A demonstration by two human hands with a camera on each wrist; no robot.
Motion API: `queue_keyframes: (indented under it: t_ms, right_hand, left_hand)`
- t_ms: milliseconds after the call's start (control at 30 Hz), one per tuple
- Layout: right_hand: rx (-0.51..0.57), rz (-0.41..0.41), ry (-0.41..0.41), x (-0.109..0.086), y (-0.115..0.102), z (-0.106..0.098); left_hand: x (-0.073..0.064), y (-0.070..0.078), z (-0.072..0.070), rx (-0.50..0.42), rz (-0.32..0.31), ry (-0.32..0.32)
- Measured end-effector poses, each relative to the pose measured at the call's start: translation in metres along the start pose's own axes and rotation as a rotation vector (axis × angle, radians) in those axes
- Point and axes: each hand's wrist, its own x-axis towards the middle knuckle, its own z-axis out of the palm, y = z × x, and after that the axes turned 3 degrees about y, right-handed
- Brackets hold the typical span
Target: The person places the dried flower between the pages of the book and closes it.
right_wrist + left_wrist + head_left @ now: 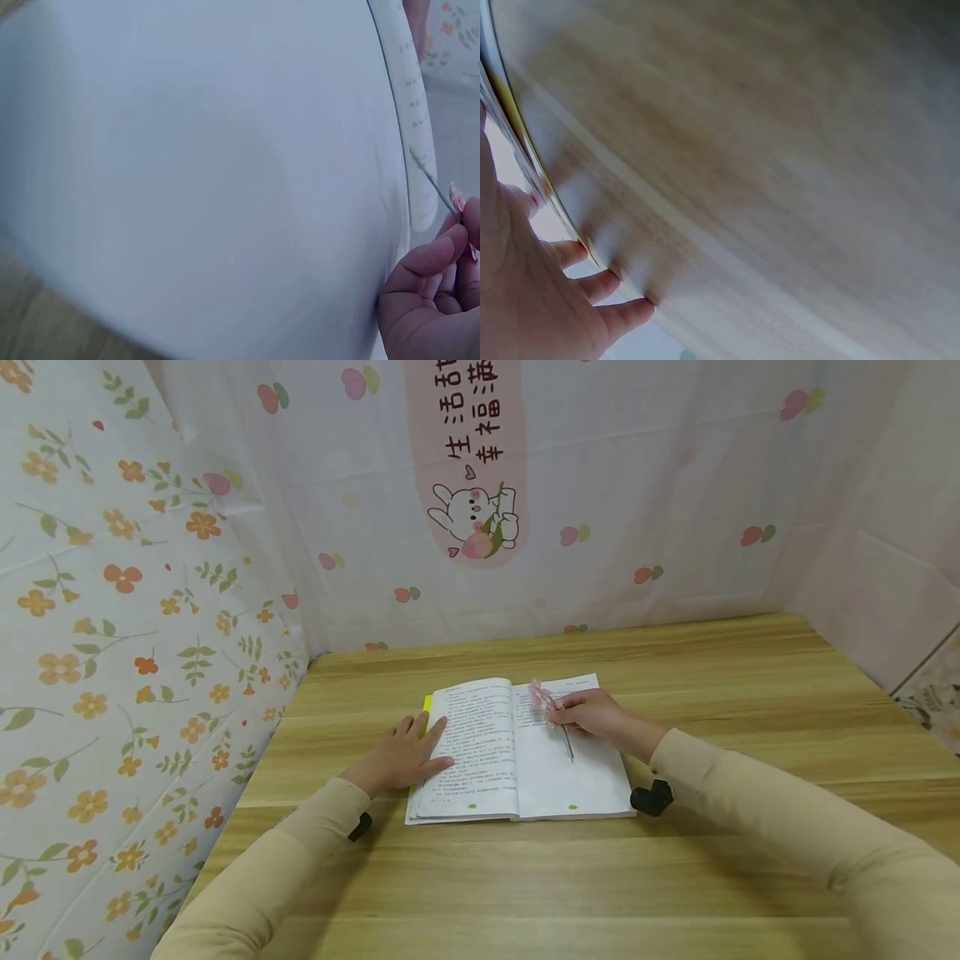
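An open book (480, 777) lies on the wooden table, its left page full of print and its right page printed only near the top. My left hand (405, 756) rests at the book's left edge, fingers spread, with the thumb on the page; in the left wrist view the fingertips (641, 309) reach past the book's edge to the tabletop. Over the right page, my right hand (592, 714) pinches a small pink flower (537, 695) by its thin stem. The stem (435, 184) also shows between thumb and fingers in the right wrist view.
The wooden table (487, 885) extends around the book on every side. A yellow edge (427, 703) sticks out at the book's upper left. Behind the table hangs a patterned curtain (600, 468), and a flowered cloth (112, 652) hangs at the left.
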Motion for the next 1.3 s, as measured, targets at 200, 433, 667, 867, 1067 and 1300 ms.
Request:
queue_keyframes:
  t_ms: [200,433,667,867,1067,1300]
  right_hand:
    - [-0.028,-0.019,-0.020,0.003,-0.003,0.013]
    - [-0.063,-0.024,-0.033,0.007,-0.004,0.024]
    - [-0.103,-0.056,-0.045,0.011,-0.003,0.032]
    - [-0.082,-0.047,-0.044,0.010,-0.004,0.036]
    - [-0.081,-0.033,-0.037,0.010,-0.005,0.038]
    - [-0.125,-0.039,-0.024,0.008,-0.007,0.040]
  left_hand:
    - [0.001,-0.001,0.000,0.015,0.006,0.001]
    - [0.002,-0.001,0.001,0.022,0.012,0.007]
    - [0.002,-0.002,0.002,0.019,0.009,0.003]
    - [0.002,-0.003,0.002,0.024,0.011,0.002]
    - [0.002,-0.002,0.003,0.013,0.010,-0.002]
    - [0.001,-0.001,0.001,0.000,0.003,-0.006]
